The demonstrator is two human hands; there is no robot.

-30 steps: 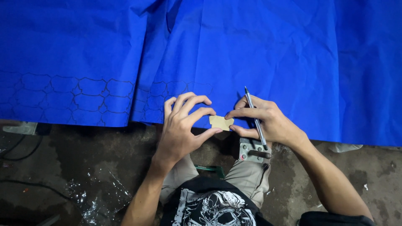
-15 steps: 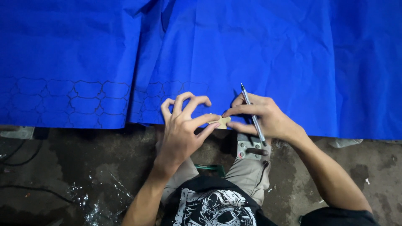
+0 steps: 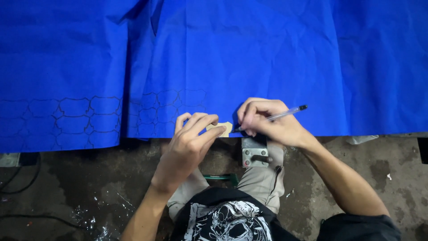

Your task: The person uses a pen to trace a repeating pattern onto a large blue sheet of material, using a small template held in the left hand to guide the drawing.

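A large blue cloth (image 3: pixel 249 58) covers the work surface and carries rows of black traced outlines (image 3: pixel 89 118) along its near edge. My left hand (image 3: pixel 189 145) presses a small beige template (image 3: pixel 223 128) flat on the cloth's edge with its fingertips. My right hand (image 3: pixel 267 121) grips a clear pen (image 3: pixel 278 116) with a dark cap, its tip touching the cloth at the template's right side.
A grey metal bracket (image 3: pixel 255 154) with a bolt sits below the cloth edge by my knees. A green bar (image 3: pixel 223 177) lies between my legs. The floor is stained concrete, with dark cables (image 3: pixel 18 187) at the left.
The template and both hands have shifted onto the cloth's near edge. The pen has tipped from upright to nearly level, its tip now at the template.
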